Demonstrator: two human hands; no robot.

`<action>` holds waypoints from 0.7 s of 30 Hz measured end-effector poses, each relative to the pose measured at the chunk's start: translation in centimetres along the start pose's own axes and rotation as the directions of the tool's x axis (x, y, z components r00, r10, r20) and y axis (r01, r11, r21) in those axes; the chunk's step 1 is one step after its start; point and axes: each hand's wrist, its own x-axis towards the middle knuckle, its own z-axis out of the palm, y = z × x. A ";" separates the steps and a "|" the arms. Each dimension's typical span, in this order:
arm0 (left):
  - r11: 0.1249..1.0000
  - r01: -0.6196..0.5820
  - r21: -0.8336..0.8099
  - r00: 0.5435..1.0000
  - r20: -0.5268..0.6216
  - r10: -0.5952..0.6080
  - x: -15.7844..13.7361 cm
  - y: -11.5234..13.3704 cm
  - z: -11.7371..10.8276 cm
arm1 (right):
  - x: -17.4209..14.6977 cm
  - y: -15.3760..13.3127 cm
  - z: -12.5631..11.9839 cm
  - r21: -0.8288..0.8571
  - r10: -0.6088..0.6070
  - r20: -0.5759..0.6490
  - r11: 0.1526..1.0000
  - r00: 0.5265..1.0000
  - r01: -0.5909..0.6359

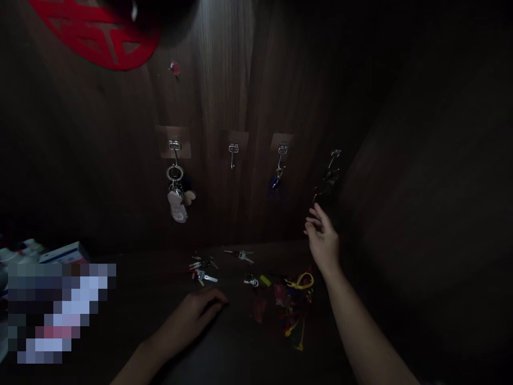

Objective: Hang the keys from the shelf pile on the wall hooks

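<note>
The right hand (324, 243) is held loosely opened just below the dark bunch (331, 178), hung by its ring from the rightmost hook (335, 154) presumably for ready access; the left hand (199, 311), relaxed and unclenched, is rested near loose keys (205, 277).

On the wall (218, 96) above both hands, we see dark brown, streaky wood grain. High beyond the left hand (198, 310) we find a red openwork cutout (112, 51); between them, a pale fob (177, 205) and a cream tag (190, 197). Near its fingertips we note silver keys (207, 277). Left of the right hand (324, 247) we spot a blue tag (274, 183); below it, a yellow cord (297, 284) and a yellow-green tag (265, 280).
</note>
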 end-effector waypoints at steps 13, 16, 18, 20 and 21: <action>0.959 -0.034 0.281 0.926 -0.353 0.136 0.9 -3.3 -0.5 | -3.8 0.3 -0.1 0.051 0.078 0.132 0.995 0.988 -0.085; 0.935 0.013 0.353 0.927 -0.354 0.121 1.1 -4.0 -0.8 | -3.6 0.9 -0.5 0.057 0.106 0.102 0.992 0.989 -0.112; 0.923 0.047 0.382 0.938 -0.336 0.092 1.2 -4.2 -0.9 | -3.5 1.1 -0.7 0.057 0.119 0.095 0.991 0.988 -0.125; 0.911 0.065 0.407 0.943 -0.323 0.077 1.2 -4.5 -0.9 | -3.4 1.2 -0.9 0.058 0.127 0.094 0.989 0.987 -0.133; 0.906 0.069 0.418 0.945 -0.319 0.075 1.2 -4.7 -0.9 | -3.4 1.2 -1.0 0.059 0.130 0.094 0.989 0.987 -0.136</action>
